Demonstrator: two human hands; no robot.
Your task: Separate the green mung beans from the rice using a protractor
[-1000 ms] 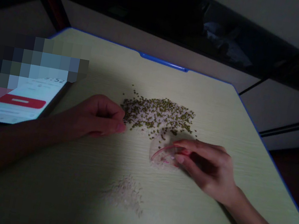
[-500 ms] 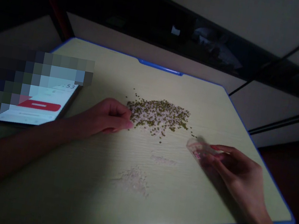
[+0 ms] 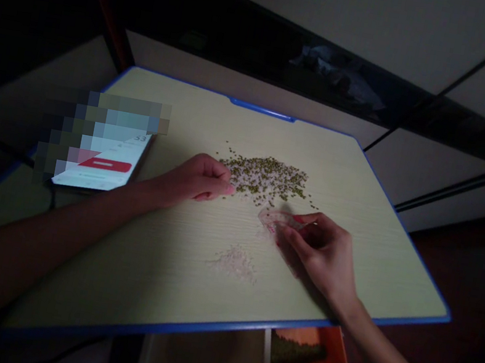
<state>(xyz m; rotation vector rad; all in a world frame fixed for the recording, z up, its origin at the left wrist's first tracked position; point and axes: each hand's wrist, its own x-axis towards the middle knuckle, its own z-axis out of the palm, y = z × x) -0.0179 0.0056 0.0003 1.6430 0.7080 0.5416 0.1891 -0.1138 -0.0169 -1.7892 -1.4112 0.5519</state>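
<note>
A heap of green beans mixed with white rice [image 3: 266, 176] lies on a pale table with a blue rim [image 3: 339, 324]. My left hand [image 3: 198, 181] rests at the heap's left edge, its fingers curled together in a pinch at the grains. My right hand [image 3: 319, 251] sits below and right of the heap, its fingers closed on a small clear plastic piece with a pink edge [image 3: 276, 219]. A small separate pile of white rice [image 3: 235, 263] lies nearer to me.
A lit phone [image 3: 99, 166] with a red button on its screen lies at the table's left, partly blurred out. An orange box [image 3: 309, 359] with a picture shows under the near edge. The room around is dark.
My right hand swung out to the right with the clear piece, then came back left toward the heap. The left hand stayed at the heap's edge. The view pulled back.
</note>
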